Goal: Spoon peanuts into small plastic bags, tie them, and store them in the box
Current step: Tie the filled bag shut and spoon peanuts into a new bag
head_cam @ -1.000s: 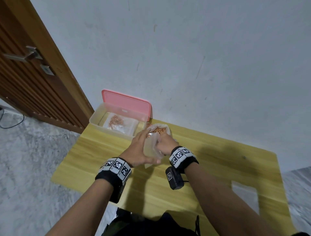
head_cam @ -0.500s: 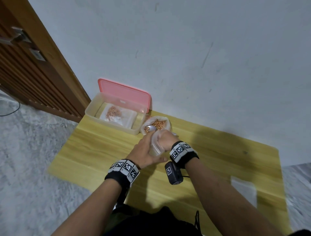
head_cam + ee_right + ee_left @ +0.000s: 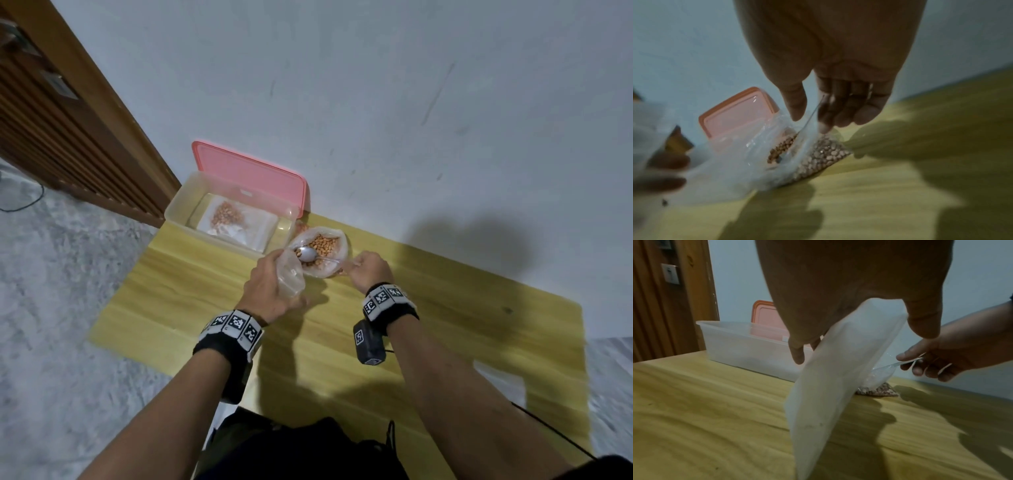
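Observation:
My left hand [image 3: 270,287] grips a small empty clear bag [image 3: 291,277], which hangs down to the yellow table [image 3: 705,418] in the left wrist view as the same small bag [image 3: 838,386]. My right hand [image 3: 368,270] pinches the handle of a metal spoon [image 3: 308,254] between thumb and fingers. The spoon's bowl lies on the peanuts [image 3: 323,245] inside a large open plastic bag [image 3: 344,255]. The spoon handle [image 3: 812,113] slants down into that bag in the right wrist view. Left of it stands the clear box [image 3: 178,209], holding one filled bag [image 3: 227,214].
The box's pink lid [image 3: 250,178] leans upright against the white wall behind the box. A flat spare bag [image 3: 500,383] lies near the table's right front. A wooden door [image 3: 51,113] stands at the far left. The table edge falls to grey floor on the left.
Both hands were together on the small bag. The right hand has since left it and taken the spoon handle in the peanut bag; the left hand keeps the small bag.

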A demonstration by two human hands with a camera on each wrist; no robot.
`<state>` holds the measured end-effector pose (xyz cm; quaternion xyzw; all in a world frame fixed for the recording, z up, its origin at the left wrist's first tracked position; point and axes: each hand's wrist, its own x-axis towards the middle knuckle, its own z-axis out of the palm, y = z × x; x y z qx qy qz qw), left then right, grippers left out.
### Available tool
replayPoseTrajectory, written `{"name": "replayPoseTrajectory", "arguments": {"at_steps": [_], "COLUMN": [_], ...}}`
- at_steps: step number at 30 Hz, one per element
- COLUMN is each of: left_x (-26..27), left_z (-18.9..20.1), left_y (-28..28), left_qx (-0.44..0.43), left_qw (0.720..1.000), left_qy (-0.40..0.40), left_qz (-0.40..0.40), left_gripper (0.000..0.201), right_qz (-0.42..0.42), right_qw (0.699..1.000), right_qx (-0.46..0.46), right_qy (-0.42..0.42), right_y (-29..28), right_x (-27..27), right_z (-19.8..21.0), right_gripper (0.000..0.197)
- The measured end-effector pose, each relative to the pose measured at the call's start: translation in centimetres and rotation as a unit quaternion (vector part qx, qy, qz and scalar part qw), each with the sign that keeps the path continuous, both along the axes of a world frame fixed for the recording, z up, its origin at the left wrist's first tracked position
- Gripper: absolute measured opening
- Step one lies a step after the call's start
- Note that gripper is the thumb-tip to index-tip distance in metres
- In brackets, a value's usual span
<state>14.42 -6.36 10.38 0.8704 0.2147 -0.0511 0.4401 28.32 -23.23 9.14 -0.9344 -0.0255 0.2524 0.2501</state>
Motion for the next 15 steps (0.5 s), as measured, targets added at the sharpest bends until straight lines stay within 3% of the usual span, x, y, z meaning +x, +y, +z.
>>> {"name": "replayPoseTrajectory", "arguments": {"at_steps": [2,5,10,12,15], "left_x": [0.1,0.0,0.1,0.2,0.1], "left_z": [0.3,0.1,-0.1,-0.2,-0.2], "left_y": [-0.3,-0.4,0.0,0.2,0.2], "left_qx": [-0.005,-0.019,-0.006,-0.024,-0.036], "left_qw": [1.000,0.999,0.999,0.999,0.998], "left_qy": [0.012,0.020,0.024,0.023,0.028], "left_qz": [0.009,0.030,0.028,0.038,0.050], "left_gripper": [0.127,0.139,0.135,0.125,0.117], "right_qz": [-0.020,-0.029,0.037,0.071,0.079], "right_qw": [0.996,0.989,0.972,0.966,0.958], "right_qx": [0.083,0.140,0.080,0.045,0.064], "right_qy": [0.028,-0.026,-0.217,-0.246,-0.269], "right_y": [0.4,1.0,0.8,0.5,0.0], "right_x": [0.2,0.5,0.1,-0.2,-0.8], "right_z": [0.1,0.1,-0.2,-0.8,-1.4], "right_gripper": [0.022,0.018,0.013,0.010,0.012]}}
